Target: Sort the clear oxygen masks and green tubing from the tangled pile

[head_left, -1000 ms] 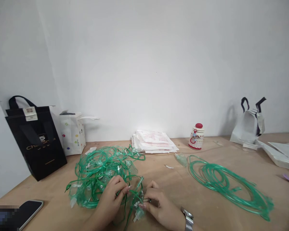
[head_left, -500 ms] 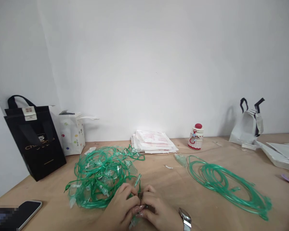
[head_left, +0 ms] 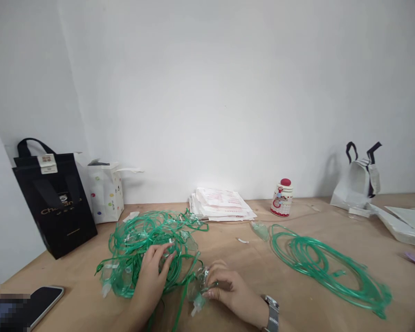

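We count two hands, left hand and right hand; two green tubing lots on the desk, a tangle at ten o'clock of them and a coil at three; three bags: black bag, dotted bag, grey bag; one phone, paper stack, jar, watch.

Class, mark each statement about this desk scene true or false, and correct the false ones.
1. The left hand rests on the tangled green tubing. True.
2. The right hand is empty. False: the right hand pinches a clear plastic fitting.
3. The wristwatch is on the left wrist. False: the wristwatch is on the right wrist.
4. The black bag stands left of the tangled green tubing. True.
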### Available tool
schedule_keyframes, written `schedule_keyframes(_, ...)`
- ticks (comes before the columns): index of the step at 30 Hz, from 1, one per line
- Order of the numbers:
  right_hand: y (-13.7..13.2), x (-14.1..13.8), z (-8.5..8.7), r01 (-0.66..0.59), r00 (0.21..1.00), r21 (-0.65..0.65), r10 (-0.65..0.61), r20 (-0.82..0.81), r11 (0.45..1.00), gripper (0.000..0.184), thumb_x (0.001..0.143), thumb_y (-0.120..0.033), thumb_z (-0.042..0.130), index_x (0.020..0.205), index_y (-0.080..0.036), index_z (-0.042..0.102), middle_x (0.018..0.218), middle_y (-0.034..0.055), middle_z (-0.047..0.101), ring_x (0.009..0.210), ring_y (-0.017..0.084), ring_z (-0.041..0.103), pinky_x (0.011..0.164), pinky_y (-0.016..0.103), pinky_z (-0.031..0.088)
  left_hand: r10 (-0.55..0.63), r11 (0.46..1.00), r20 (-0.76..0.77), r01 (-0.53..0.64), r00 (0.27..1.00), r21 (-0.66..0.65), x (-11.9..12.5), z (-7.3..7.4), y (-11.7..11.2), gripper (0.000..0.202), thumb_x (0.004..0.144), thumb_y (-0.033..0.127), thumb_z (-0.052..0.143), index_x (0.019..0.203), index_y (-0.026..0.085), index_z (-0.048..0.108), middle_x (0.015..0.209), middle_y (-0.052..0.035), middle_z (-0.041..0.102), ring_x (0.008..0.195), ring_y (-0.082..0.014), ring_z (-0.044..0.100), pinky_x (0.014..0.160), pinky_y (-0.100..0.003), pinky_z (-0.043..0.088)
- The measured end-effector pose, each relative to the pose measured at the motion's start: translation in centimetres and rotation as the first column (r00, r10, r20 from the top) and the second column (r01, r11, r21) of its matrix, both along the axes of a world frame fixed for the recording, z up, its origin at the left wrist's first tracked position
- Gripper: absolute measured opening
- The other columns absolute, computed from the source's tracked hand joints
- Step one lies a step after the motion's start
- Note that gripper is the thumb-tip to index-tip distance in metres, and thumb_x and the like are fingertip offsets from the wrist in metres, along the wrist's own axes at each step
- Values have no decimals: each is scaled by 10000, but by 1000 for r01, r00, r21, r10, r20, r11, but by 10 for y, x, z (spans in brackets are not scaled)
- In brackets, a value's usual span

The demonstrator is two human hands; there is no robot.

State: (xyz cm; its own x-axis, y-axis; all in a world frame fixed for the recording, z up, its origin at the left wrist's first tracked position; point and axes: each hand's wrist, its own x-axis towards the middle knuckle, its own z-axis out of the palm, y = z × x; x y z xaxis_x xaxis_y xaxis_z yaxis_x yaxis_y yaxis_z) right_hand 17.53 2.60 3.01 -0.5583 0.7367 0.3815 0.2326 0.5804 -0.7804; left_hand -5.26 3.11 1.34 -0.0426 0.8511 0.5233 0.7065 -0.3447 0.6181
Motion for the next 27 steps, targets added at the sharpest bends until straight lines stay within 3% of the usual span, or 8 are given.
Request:
schedule_keyframes(2,2,3,0,8,999,113,-14,52,994,188,804,-364,599,716,-207,651,832,44,618,950,197,522,873,360,406,9,997,-46,-5,999,73,2,1,-4,351,875,333,415,1183,210,529,1072,-102,556,1026,-262,492,911,-454,367)
schedule_keyframes(5,1,6,0,-63,989,224,31,143,973,161,853,-254,531,770,-218,664,942,58,609,1051,197,494,920,363,395,-224,973,-94,227,970,27,12,3,-13,353,895,286,396,1230,293,508,1244,-53,531,1182,-230,411,1022,-428,283)
schedule_keyframes(8,-3,7,0,-132,975,264,77,209,956,188,859,-179,491,834,-226,672,1048,69,597,1129,195,466,961,361,384,-409,900,25,407,912,-156,23,2,-18,310,911,323,362,1057,266,629,1079,-40,638,1052,-203,519,946,-348,373)
schedule_keyframes(12,-6,7,1,-134,966,293,58,252,947,176,859,-189,502,855,-216,675,1082,83,597,1169,202,448,988,358,371,-343,883,175,380,923,-276,26,-2,-13,320,866,385,425,740,185,640,752,-21,624,754,-181,558,710,-276,439)
schedule_keyframes(17,-8,3,0,-137,974,274,79,211,952,134,854,-201,517,815,-210,645,936,62,632,1069,197,505,924,338,422,-306,898,176,345,936,-273,21,-3,-9,284,806,399,505,652,173,580,614,16,542,626,-158,494,580,-241,387)
schedule_keyframes(21,-11,0,2,-120,982,241,78,174,963,102,845,-207,518,792,-201,605,814,51,621,965,199,528,859,334,446,-271,923,143,299,952,-241,19,4,-11,268,809,375,509,655,178,604,666,-7,574,686,-182,513,639,-269,385)
schedule_keyframes(27,-14,-2,4,-102,992,215,83,97,971,120,847,-205,487,752,-204,561,818,56,598,961,196,528,843,332,442,-239,946,98,254,966,-201,9,17,-8,252,791,359,550,623,193,637,685,-21,612,732,-197,557,702,-302,418)
